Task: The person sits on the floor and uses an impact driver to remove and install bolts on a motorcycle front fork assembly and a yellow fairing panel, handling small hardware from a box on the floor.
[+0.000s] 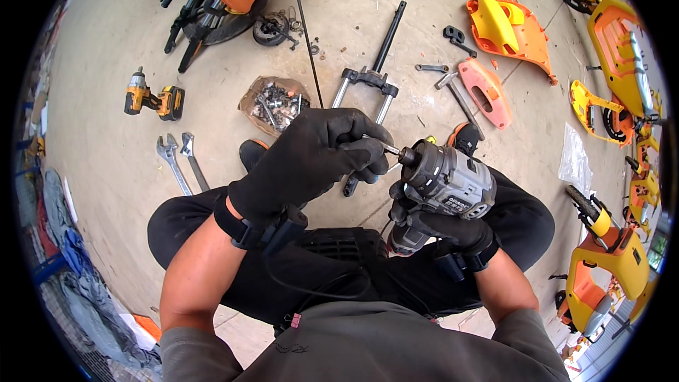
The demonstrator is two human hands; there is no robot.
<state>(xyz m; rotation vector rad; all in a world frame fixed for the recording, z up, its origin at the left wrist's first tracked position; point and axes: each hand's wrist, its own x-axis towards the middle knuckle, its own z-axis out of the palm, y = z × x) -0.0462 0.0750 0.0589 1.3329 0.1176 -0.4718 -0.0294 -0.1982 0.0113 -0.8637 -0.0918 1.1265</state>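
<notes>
My right hand point(456, 230), in a black glove, grips a grey and black cordless impact driver point(460, 184) by its handle, with the nose pointing up and left. At the nose sits a thin metal driver bit point(389, 147). My gloved left hand point(304, 159) pinches that bit between thumb and fingers; its far end is hidden by them. Beyond my hands a motorcycle-style front fork point(371, 79) with a black steering stem lies on the floor, its lower part partly covered by my left hand.
A bag point(249, 107) of loose fasteners, a yellow and black cordless drill point(152, 99) and two adjustable wrenches point(172, 163) lie at left. A hammer point(463, 102), a spanner point(431, 68) and a pink panel point(484, 92) lie at right. Yellow scooters point(601, 262) line the right edge.
</notes>
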